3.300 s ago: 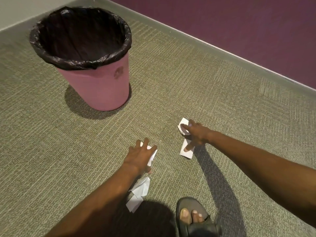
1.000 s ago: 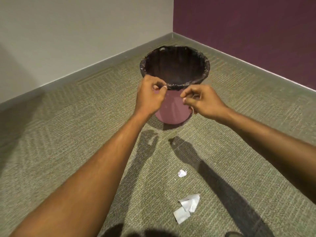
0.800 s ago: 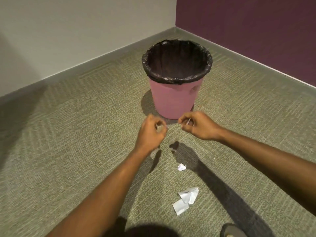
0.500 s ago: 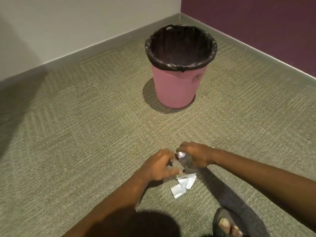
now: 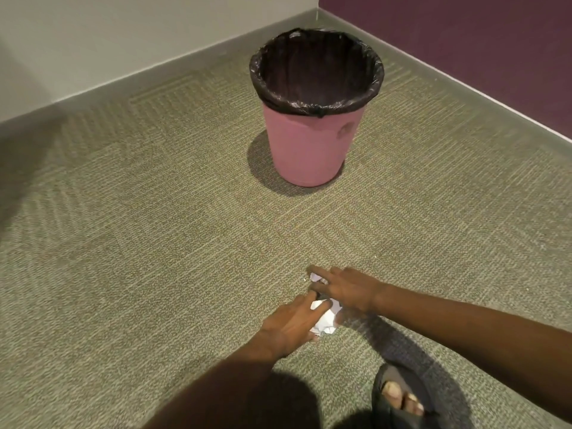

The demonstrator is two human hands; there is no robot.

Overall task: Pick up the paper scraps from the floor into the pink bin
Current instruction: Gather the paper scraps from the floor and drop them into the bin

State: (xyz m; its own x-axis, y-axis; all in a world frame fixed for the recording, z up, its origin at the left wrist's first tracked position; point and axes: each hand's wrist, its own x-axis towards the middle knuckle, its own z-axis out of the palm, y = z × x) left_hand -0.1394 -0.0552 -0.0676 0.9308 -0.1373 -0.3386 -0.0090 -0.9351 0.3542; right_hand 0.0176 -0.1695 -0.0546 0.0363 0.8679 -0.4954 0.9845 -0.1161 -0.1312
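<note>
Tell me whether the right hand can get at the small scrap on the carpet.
Probably yes. The right hand is at the small scrap, straight fingers either side of it; nothing lies between. The left hand rests on the larger scraps beside it, not blocking.

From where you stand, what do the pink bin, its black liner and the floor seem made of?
Pink bin: probably moulded plastic, matte; smooth even wall, one scuff.
Black liner: thin plastic film, slightly glossy; it wrinkles and folds over the rim.
Floor: low-pile carpet tiles, likely synthetic; ribbed weave in alternating squares.
</note>
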